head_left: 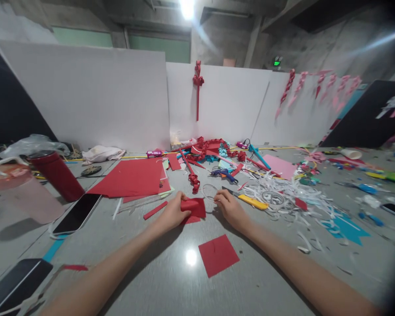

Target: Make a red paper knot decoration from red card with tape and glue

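Observation:
My left hand [176,210] pinches a piece of red paper [195,207] that looks folded, thumb in front and fingers behind. Facing it, my right hand [230,207] has its fingertips closed on the edge of a thin, pale ring [210,192], whose kind I cannot make out. A loose red paper square [219,255] lies flat on the table, nearer to me and between my forearms. Just right of my right hand is a yellow utility knife [253,202]. A narrow red strip [155,210] rests left of my left hand.
Large red sheets [131,177] lie at left, near a phone [79,213], a red tumbler [57,175] and a pink cup [26,193]. White paper shreds [283,193] spread at right. Behind are blue pliers or a glue gun [224,174] and curled red paper chains [213,145].

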A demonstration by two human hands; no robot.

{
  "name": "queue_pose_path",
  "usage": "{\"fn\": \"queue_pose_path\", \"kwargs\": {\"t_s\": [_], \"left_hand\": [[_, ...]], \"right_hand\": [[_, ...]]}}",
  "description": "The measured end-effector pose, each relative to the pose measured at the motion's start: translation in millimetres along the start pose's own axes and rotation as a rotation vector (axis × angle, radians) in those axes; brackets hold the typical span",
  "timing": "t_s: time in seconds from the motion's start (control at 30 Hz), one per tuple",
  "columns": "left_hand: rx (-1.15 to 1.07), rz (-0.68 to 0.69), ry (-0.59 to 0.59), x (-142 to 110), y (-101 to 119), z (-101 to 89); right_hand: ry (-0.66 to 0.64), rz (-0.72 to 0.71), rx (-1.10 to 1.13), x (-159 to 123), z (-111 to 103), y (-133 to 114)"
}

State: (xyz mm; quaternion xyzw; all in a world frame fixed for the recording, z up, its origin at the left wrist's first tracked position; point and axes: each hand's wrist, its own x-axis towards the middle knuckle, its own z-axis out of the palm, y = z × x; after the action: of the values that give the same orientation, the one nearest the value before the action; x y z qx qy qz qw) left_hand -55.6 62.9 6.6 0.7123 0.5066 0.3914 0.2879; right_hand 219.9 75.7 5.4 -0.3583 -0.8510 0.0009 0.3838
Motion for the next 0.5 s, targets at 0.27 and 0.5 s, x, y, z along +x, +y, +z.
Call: {"fn": "queue_pose_path", "kwargs": {"t_s": [0.27, 0.5], "left_hand": [[-0.345, -0.143, -0.062, 3.2, 22.0, 23.9], [-0.340, 0.008, -0.025, -7.9, 23.3, 27.5]], "right_hand": [[0.033, -0.102, 0.122, -2.9, -6.4, -15.5], [0.115, -0.194, 0.179, -7.4, -0.4, -21.9]]}}
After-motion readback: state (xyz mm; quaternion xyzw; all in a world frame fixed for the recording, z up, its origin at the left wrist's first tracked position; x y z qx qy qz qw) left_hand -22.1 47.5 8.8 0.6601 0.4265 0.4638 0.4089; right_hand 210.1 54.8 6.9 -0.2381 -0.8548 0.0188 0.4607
